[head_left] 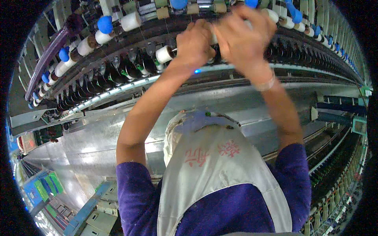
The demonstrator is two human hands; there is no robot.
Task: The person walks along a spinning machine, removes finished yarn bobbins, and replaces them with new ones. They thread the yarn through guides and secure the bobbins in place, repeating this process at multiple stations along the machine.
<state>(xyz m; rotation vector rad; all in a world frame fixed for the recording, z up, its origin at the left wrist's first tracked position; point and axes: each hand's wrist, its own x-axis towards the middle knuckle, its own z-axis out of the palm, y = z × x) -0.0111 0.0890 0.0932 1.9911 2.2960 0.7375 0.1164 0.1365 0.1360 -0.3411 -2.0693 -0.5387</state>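
Note:
Both arms reach up to a long spinning machine. My left hand [195, 44] is closed, its fingers curled inward at the row of rollers. Beside its palm, a white roller [164, 54] with a dark end sticks out to the left; its thin metal axle runs into my grip. My right hand [248, 35] is raised close by on the right, smeared by motion, fingers bent; what it holds, if anything, is hidden. Between the hands, part of a pale cylinder [214, 36] shows. More white rollers [131, 21] line the machine on both sides.
Blue round knobs [105, 24] sit along the roller row. Below run dark spindles with green parts [125, 73] and a pale rail [138, 83]. A purple hose [47, 59] hangs at left. Another machine [334, 177] stands at lower right, and grey boxes [100, 222] at lower left.

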